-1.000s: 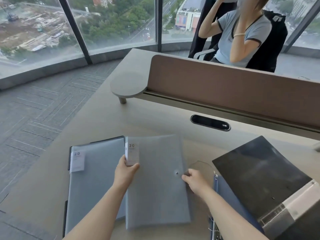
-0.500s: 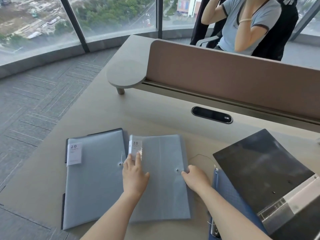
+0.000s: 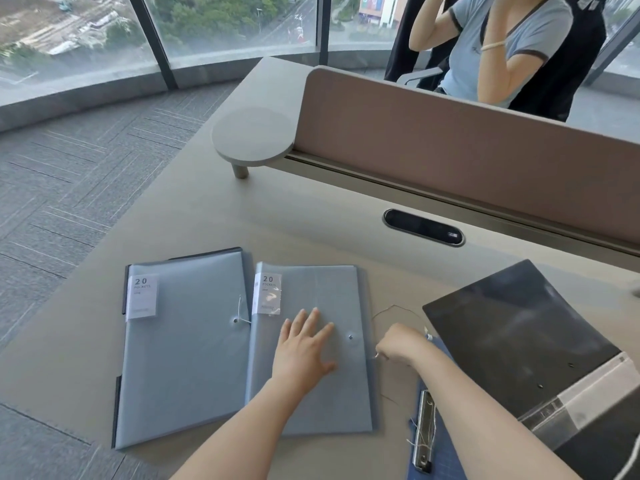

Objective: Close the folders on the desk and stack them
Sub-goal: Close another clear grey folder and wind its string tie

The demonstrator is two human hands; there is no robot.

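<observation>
Two grey-blue "20 pockets" folders lie shut side by side on the desk. My left hand rests flat, fingers spread, on the cover of the right folder. The left folder lies untouched, its edge slightly under the right one. My right hand is just right of the right folder, fingers pinched on its thin closure string, which loops over the desk. A black lever-arch binder lies open at right, over a blue clip folder.
A brown divider panel runs along the desk's back, with a round shelf at its left end and a cable slot below. A person sits behind the panel. The desk's left edge drops to carpet.
My left hand moved from the right folder's label corner to lie flat on its cover. My right hand slid right off the folder's edge and took the string.
</observation>
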